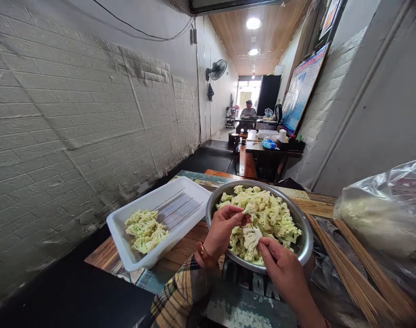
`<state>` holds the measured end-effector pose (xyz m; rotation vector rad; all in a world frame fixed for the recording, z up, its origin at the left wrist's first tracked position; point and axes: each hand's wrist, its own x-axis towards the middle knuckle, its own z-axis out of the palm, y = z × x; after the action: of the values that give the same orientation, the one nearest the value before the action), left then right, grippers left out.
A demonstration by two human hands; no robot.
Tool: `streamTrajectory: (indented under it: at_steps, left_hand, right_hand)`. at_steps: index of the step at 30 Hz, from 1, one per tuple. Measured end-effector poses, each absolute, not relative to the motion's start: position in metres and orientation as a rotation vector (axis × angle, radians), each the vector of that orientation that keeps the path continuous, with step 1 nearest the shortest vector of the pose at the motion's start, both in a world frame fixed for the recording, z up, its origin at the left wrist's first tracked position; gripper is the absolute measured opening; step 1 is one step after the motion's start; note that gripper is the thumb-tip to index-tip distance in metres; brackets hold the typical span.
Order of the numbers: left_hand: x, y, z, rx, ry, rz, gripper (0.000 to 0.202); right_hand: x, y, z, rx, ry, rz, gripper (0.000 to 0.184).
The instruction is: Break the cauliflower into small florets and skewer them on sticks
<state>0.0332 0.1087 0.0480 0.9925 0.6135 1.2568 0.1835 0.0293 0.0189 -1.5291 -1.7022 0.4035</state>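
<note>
Since we're going big to small, first up is our table (189, 243), a patchwork of wood-look planks. At its right side we've got a clear plastic bag (382, 209), cut off by the frame edge. Our metal bowl (308, 232) sits in front of us, heaped with cauliflower (276, 212), and just left of it is the white tray (177, 202), with a cluster of florets (148, 230) at its near left end and thin sticks running out from them. Bundled sticks (351, 269) lie right of the bowl. Over the bowl, our left hand (224, 225) (the one with the plaid sleeve) pinches a small floret (248, 209) between thumb and fingers, while our right hand (285, 262) grips a flat cauliflower piece (251, 238) by its edge.
</note>
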Motion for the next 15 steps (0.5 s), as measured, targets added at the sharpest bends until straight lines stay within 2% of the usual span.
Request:
streamTrajectory:
  at_steps: [8,15]
  left_hand:
    - [0.0333,0.1093,0.0457,1.070,0.642,1.202,0.021]
    - [0.0318,0.1097,0.0476,1.116,0.672,1.182,0.031]
  right_hand:
    - [0.1863,0.0305,0.0125,-1.521,-1.702,0.369,0.033]
    - [0.1875,0.0284,0.0131,-1.498,-1.708,0.362,0.035]
